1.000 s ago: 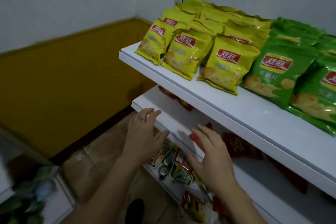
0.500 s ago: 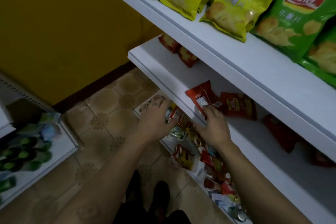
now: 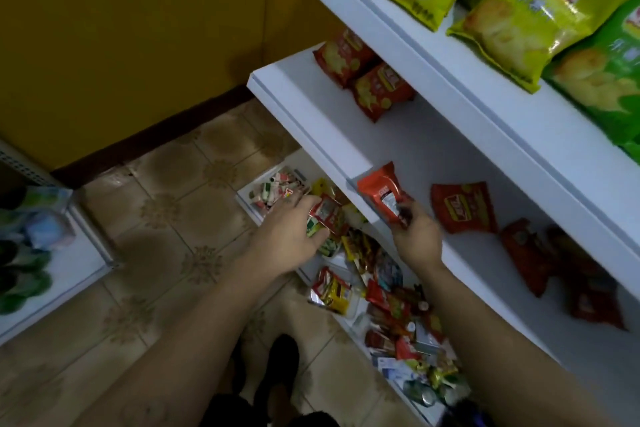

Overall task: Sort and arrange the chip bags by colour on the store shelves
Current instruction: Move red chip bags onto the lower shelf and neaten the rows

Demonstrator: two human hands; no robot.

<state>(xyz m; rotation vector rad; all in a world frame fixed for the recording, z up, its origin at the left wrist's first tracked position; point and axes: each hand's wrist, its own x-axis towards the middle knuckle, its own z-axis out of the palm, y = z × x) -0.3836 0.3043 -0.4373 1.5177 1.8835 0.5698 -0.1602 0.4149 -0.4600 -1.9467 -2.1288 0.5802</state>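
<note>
Mustard wall (image 3: pixel 121 28), dark skirting (image 3: pixel 156 132), beige patterned floor tiles (image 3: pixel 166 218), white shelves (image 3: pixel 304 104), dim light.

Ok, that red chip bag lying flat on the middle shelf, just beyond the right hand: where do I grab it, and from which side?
Probably pinch the red chip bag at its left edge, the one nearest the middle shelf front, reaching in low from the open front. It lies flat, and the upper shelf overhangs it. The right hand holds a second red bag.
</note>
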